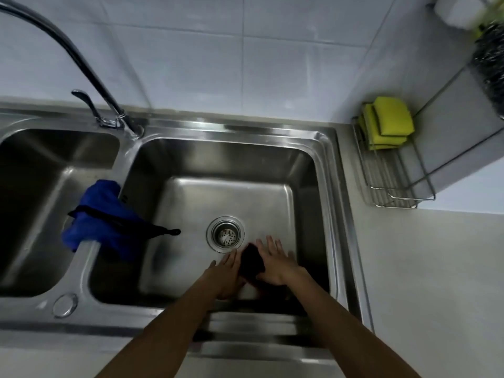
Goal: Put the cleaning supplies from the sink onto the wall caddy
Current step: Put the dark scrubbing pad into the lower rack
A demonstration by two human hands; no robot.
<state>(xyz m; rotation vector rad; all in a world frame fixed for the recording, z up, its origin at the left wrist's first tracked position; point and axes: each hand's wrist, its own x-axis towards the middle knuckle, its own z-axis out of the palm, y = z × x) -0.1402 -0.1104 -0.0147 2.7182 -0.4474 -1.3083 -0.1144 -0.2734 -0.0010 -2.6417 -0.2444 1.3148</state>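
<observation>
Dark pad [252, 261] — a black, soft-looking item on the floor of the right sink basin [305, 170], just below and right of the drain strainer [225, 234]. Long axis runs diagonally, upper end toward the drain, lower end toward the near wall. Motion blur hides its texture.

Left hand [227, 274] — flat against the pad's left edge, fingers [230, 257] extended, not closed.

Right hand [275, 264] — flat against the pad's right edge, fingers spread and released; the pad sits pressed between the two palms, no true grip visible.

Blue cloth [103, 219] — draped over the divider between the two basins, a black strap trailing into the right basin.

Faucet [81, 64] — arcs up left from the back rim.

Wall caddy [395, 175] — wire rack on the tiled wall, right of the sink above the counter [436, 268]; two yellow-green sponges [388, 124] stacked at its far end, the rest bare. A dark scrubber [489, 66] hangs blurred above.

No legible labels or writing.
</observation>
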